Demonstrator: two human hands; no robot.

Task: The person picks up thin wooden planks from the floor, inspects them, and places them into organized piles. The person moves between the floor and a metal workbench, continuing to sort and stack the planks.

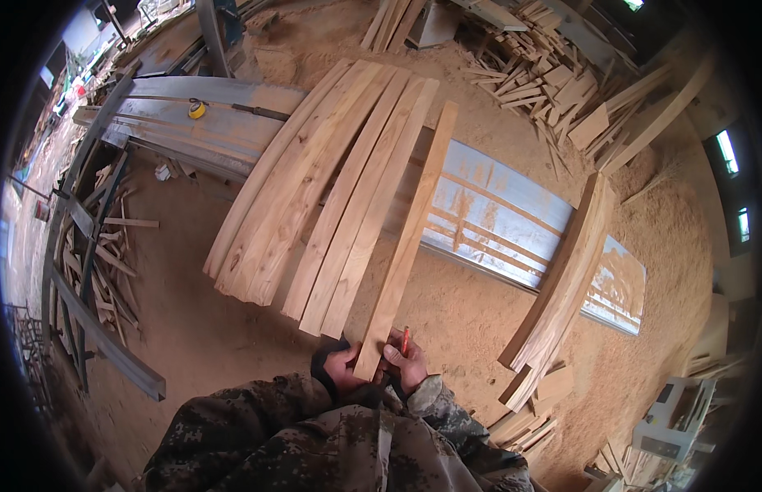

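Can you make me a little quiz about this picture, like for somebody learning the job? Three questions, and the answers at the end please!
1. True or false: the left hand and the right hand are both at the near end of the narrow board.

2. Fill in the missing word: the slim red stick is in the person's ____ hand.

3. Where is the small yellow thing?
A) on the sandy-coloured floor
B) on the grey metal surface
C) on the narrow board

Key:
1. True
2. right
3. B
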